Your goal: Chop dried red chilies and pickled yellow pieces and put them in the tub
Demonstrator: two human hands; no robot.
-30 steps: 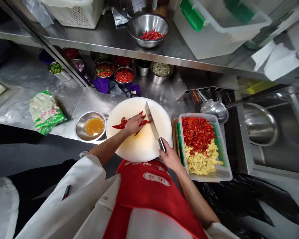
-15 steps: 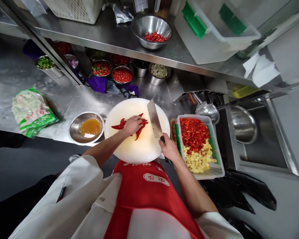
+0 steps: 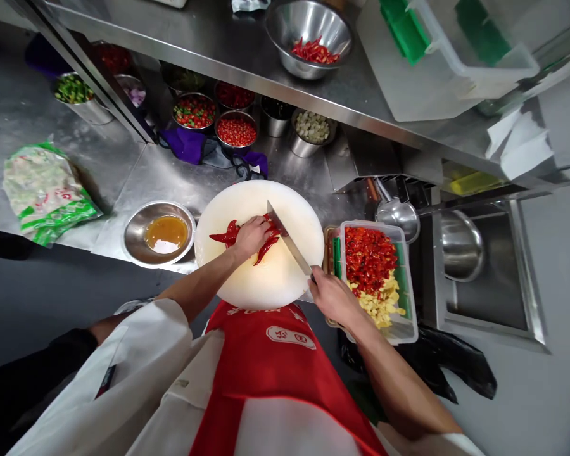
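On the round white cutting board (image 3: 285, 285) lie several red chili peppers (image 3: 225, 237). My left hand (image 3: 253, 237) rests over them with its fingers bent down and pressed on the chilies. My right hand (image 3: 331, 292) grips the handle of a cleaver (image 3: 289, 244). The blade stands on edge, slanting across the board, and its far end is beside my left fingertips at the chilies. Much of the handle is hidden in my right fist.
Left of the board stands a steel bowl (image 3: 132, 237) of brown liquid, with a green-and-white plastic bag (image 3: 47, 190) beyond. Right of it is a plastic container (image 3: 411, 304) of chopped red chili and yellow pieces. A steel shelf (image 3: 209, 54) overhangs several ingredient pots.
The cleaver has swung left and turned edge-down, its blade now beside my left fingers at the chilies. My left hand stays on the chilies. The view has shifted slightly.
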